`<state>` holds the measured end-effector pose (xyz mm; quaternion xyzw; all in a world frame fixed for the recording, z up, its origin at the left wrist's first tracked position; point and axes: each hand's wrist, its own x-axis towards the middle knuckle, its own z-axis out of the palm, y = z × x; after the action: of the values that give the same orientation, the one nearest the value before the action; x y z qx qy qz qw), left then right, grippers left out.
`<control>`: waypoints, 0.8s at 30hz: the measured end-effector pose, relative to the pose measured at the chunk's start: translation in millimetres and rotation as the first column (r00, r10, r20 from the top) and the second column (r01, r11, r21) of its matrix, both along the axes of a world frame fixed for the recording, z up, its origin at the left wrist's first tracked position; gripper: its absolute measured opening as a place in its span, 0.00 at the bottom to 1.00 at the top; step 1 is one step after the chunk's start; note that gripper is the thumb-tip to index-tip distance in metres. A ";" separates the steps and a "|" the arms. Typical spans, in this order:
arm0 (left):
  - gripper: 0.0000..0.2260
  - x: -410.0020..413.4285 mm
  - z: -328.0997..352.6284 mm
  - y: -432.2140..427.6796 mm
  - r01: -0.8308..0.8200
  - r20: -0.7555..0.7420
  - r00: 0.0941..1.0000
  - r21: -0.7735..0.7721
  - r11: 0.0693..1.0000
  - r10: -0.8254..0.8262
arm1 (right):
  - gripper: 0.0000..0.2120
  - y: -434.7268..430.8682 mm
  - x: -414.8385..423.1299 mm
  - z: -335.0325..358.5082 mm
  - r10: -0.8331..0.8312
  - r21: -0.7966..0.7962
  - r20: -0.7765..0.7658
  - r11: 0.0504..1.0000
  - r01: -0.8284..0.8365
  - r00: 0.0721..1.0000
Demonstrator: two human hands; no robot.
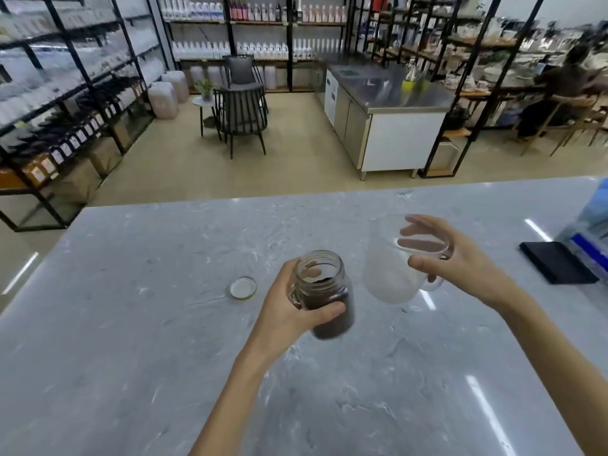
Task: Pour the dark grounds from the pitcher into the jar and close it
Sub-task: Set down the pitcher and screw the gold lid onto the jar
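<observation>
My left hand (289, 307) grips a clear glass jar (324, 291) from its left side and holds it slightly tilted just above the marble counter (131, 324). The jar's mouth is uncovered, and dark grounds fill its lower two thirds. Its lid (242, 287) lies upside down on the counter, left of the jar. The glass pitcher (391, 278) stands right of the jar, looking empty and cloudy, with its handle on the right. My right hand (460, 258) hovers at the pitcher's rim with fingers spread apart, thumb by the near edge.
A black flat case (557, 261) lies on the counter at the right, beside a blue-and-white package (592, 232) at the edge. Beyond the counter are floor, shelving racks, chairs and a steel worktop. A person sits at the far right.
</observation>
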<state>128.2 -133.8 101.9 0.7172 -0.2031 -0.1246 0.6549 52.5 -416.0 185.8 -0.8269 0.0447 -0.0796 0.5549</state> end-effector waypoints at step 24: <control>0.43 -38.5 -146.4 104.1 -0.005 -0.112 0.992 0.407 0.914 0.056 | 0.46 56.8 -67.7 -204.8 0.057 -0.075 -0.380 0.993 -0.092 0.923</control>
<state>89.8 -29.7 -44.5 0.8316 -0.1217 -0.1969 0.5049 -15.1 -359.2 -19.0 -0.8523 0.1155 0.1001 0.5002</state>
